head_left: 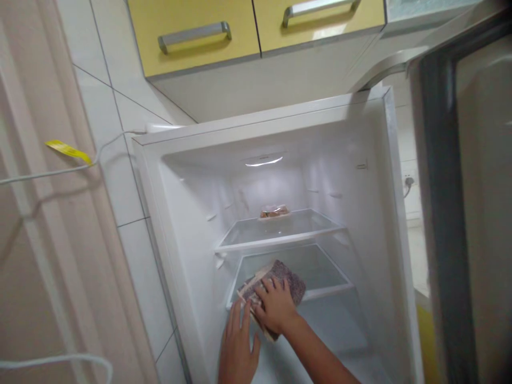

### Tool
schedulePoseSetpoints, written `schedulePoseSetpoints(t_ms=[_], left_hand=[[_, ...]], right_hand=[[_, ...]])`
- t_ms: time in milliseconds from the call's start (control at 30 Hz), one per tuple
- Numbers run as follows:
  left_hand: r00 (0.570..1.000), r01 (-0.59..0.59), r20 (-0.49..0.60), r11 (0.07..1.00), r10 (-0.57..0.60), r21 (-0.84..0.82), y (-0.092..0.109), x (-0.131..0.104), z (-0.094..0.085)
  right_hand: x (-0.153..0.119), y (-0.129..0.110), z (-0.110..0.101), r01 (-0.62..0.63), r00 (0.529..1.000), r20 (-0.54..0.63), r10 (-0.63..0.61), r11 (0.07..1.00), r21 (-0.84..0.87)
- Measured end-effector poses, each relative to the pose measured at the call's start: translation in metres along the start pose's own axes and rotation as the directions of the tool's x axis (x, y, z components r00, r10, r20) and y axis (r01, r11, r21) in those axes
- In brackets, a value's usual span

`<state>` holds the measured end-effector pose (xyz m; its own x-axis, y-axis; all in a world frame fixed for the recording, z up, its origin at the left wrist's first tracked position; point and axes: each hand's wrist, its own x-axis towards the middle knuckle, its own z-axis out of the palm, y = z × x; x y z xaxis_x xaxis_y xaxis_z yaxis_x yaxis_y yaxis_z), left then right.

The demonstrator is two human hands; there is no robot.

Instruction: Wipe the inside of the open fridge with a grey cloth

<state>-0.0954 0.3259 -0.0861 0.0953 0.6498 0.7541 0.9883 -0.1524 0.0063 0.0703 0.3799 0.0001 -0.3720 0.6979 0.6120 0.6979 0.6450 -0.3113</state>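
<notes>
A brownish-grey cloth (295,282) with a pale edge lies over the front of the lower glass shelf (320,266) inside an open refrigerator. My right hand (277,306) rests on the cloth with its fingers spread, pressing it flat from above. Just to the left, my left hand (239,341) has its fingers stretched out, its fingertips at the shelf's front left corner beside the cloth's edge. Nothing shows in its grasp. Part of the cloth hangs below the shelf edge under my right hand.
A wrapped food package (274,212) sits on the upper glass shelf (280,229). The refrigerator door (444,213) stands open on the right. Yellow cabinets (196,58) hang above. A cable with a yellow tag (68,150) crosses at the left.
</notes>
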Motion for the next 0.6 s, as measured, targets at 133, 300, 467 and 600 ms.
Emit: schedulePoseSetpoints(t_ms=[133,300,467,600], left_hand=[[1.0,0.01,-0.018,1.0,-0.01,0.011,-0.001,-0.008,0.0],[1.0,0.018,0.003,1.0,-0.018,0.006,0.001,-0.006,-0.006],[1.0,0.015,0.006,0.999,-0.015,-0.036,-0.002,-0.005,-0.008],[1.0,-0.004,-0.019,0.999,0.003,-0.042,-0.008,-0.005,-0.005]], right_hand=[[0.014,0.015,0.009,-0.049,0.99,0.126,0.056,0.997,-0.056],[0.016,0.062,-0.009,-0.175,0.974,0.13,0.186,0.98,-0.092],[0.007,0.122,-0.043,-0.339,0.931,0.09,0.355,0.928,-0.155],[-0.004,0.136,-0.058,-0.394,0.911,0.051,0.409,0.9,-0.187]])
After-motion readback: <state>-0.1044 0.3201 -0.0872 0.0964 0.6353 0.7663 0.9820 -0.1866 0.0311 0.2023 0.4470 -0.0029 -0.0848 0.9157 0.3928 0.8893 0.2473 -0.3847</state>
